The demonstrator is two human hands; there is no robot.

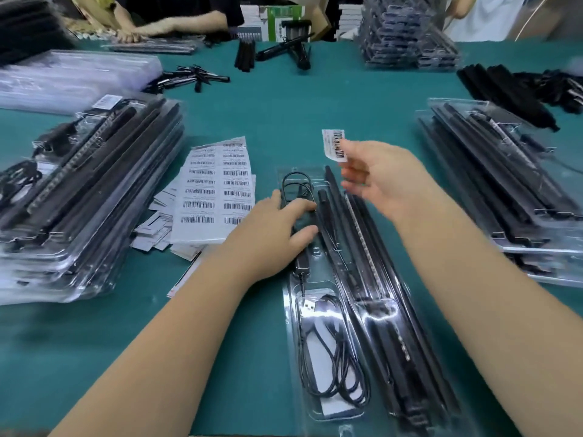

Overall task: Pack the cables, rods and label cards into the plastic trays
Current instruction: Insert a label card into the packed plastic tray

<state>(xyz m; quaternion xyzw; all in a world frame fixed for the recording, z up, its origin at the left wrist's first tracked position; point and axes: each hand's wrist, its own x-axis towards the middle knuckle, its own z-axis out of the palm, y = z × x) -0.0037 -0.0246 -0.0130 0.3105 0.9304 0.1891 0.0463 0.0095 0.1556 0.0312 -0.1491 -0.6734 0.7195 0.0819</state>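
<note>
A clear plastic tray (291, 339) lies lengthwise on the green table in front of me. It holds a coiled black USB cable (334, 351) on a white card, black rods (372, 279) and an LED strip. My left hand (277, 231) presses down on the cable's black inline box in the tray's upper left part. Above the tray's far end, my right hand (378, 178) pinches a small white barcode label (334, 145) between thumb and fingers.
Barcode label sheets (214, 190) and loose backing scraps lie left of the tray. Stacks of filled trays stand at the left (88, 190) and right (498, 181). Loose black rods (504, 93) and parts lie farther back. Another person's arm (176, 25) rests at the far edge.
</note>
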